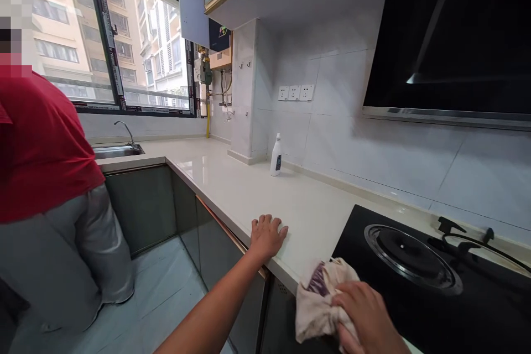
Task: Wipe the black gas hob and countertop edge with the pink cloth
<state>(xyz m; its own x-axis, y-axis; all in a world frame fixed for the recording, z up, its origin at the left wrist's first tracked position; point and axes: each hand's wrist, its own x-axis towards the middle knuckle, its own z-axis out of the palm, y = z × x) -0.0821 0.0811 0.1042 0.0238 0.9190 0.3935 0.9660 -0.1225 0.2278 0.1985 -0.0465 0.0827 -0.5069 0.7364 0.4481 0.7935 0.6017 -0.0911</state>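
My left hand [267,238] lies flat on the cream stone countertop [232,193], fingers spread, close to the front edge, holding nothing. At the lower right, my right hand [365,315] presses down on a crumpled, stained cloth [319,304] with a purple patch. The cloth sits on the counter's front edge, beside the black gas hob [415,271]. Its round burner [412,257] and pan support lie just beyond the cloth, and the cloth touches the hob's near corner.
A person in a red shirt and grey trousers [45,177] stands at the left by a steel sink [118,151] with a curved tap [126,133]. A white pump bottle [276,157] stands against the wall. A black range hood [448,38] hangs above the hob.
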